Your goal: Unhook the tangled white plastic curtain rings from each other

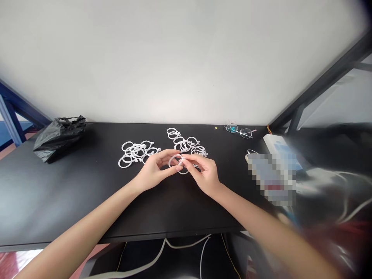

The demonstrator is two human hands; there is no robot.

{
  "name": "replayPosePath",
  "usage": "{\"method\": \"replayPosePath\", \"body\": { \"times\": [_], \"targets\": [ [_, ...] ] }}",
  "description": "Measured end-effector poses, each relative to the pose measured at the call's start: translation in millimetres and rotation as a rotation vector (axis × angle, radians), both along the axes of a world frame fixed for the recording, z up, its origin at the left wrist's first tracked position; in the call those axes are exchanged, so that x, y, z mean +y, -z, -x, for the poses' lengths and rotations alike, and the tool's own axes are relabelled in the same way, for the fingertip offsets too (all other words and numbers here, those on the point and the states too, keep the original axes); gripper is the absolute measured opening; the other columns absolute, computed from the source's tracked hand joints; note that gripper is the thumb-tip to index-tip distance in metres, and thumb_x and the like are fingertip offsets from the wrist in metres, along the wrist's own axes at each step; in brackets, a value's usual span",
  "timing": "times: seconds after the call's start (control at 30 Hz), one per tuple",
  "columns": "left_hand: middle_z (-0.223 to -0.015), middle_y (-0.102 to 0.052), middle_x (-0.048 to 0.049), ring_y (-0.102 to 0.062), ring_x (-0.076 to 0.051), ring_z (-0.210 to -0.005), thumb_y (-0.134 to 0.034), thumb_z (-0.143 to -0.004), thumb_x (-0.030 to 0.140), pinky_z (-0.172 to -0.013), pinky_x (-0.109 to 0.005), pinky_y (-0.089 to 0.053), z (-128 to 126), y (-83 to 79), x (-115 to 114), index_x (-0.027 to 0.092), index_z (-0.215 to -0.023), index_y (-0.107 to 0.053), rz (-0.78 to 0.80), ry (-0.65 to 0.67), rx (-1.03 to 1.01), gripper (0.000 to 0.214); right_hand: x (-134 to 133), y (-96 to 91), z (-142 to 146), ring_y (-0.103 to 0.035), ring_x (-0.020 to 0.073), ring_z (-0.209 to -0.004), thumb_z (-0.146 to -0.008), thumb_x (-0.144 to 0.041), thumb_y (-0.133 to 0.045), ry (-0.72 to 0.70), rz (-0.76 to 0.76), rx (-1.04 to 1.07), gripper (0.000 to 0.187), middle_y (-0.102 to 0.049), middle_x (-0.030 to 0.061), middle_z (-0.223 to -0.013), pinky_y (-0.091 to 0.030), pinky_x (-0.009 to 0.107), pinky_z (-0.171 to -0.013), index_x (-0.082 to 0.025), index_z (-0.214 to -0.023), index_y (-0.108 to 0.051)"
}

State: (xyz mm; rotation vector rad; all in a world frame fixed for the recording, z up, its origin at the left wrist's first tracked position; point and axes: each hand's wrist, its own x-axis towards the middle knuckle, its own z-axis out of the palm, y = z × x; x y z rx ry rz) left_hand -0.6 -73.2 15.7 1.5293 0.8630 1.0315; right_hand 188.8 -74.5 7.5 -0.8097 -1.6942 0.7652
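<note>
Your left hand [155, 168] and right hand [205, 173] are both pinching one white ring [169, 162] above the black table [174, 207]. Other white rings [136, 150] are lying in loose groups near your hands.

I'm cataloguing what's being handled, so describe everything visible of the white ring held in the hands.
The white ring is a thin, round hoop, smooth and seemingly plastic, its open middle turned toward the camera. It is held over the black table, between the fingertips of the left hand and right hand. Fingers partly cover its right side, so small details there are unclear.
</note>
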Motion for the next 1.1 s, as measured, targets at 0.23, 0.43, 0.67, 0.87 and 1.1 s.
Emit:
{"method": "replayPosePath", "body": {
  "times": [0.23,0.43,0.67,0.87,1.1],
  "targets": [
    [-0.096,-0.066,-0.0049,-0.060,-0.016,-0.085,-0.068,-0.084,0.034,-0.084,-0.032,-0.051,0.0,-4.3,-2.4,0.017,-0.114,-0.062,-0.127,-0.055,0.198,0.034,1.0,1.4,-1.2,-0.074,0.0174,-0.078,-0.090,-0.021,-0.062,0.002,-0.031,-0.013,0.015,-0.077,0.0045,-0.093,-0.061,0.028,-0.071,-0.021,-0.100,-0.073],
    [-0.076,-0.053,0.0006,-0.049,-0.014,-0.070,-0.054,-0.092,0.042,-0.067,-0.027,-0.043,0.1,-4.4,-4.8,0.019,-0.105,-0.059,-0.247,-0.090,0.393,0.027,-0.7,0.5,-0.4,-0.074,0.0182,-0.072,-0.090,-0.024,-0.062,0.005,0.001,-0.019,0.012,-0.077,0.0047,-0.086,-0.061,0.029,-0.065,-0.020,-0.096,-0.073],
    [-0.068,-0.049,0.0030,-0.048,-0.014,-0.063,-0.053,-0.087,0.034,-0.062,-0.026,-0.041,3.2,-1.3,-7.3,0.020,-0.090,-0.047,-0.389,-0.140,0.445,0.016,-4.0,-0.2,1.6,-0.070,0.0161,-0.068,-0.090,-0.027,-0.063,-0.041,-0.068,-0.083,0.010,-0.074,0.0032,-0.079,-0.056,0.027,-0.062,-0.020,-0.089,-0.069],
    [-0.058,-0.040,0.0069,-0.038,-0.011,-0.052,-0.054,-0.084,0.033,-0.054,-0.024,-0.036,10.8,-1.2,-4.8,0.021,-0.086,-0.045,-0.451,-0.098,0.523,0.015,-4.0,0.0,-1.2,-0.046,0.0095,-0.052,-0.098,-0.028,-0.046,-0.115,-0.173,-0.349,0.024,-0.052,-0.0027,-0.063,-0.039,0.023,-0.051,-0.020,-0.077,-0.051],
    [-0.058,-0.047,0.0052,-0.045,-0.012,-0.055,-0.052,-0.086,0.035,-0.056,-0.024,-0.039,11.7,-4.4,-3.4,0.020,-0.089,-0.050,-0.466,-0.031,0.538,0.016,-1.8,0.4,-3.7,-0.040,0.0105,-0.051,-0.100,-0.027,-0.038,-0.207,-0.194,-0.429,0.023,-0.045,-0.0036,-0.063,-0.034,0.024,-0.050,-0.022,-0.078,-0.042]
  ]
}}
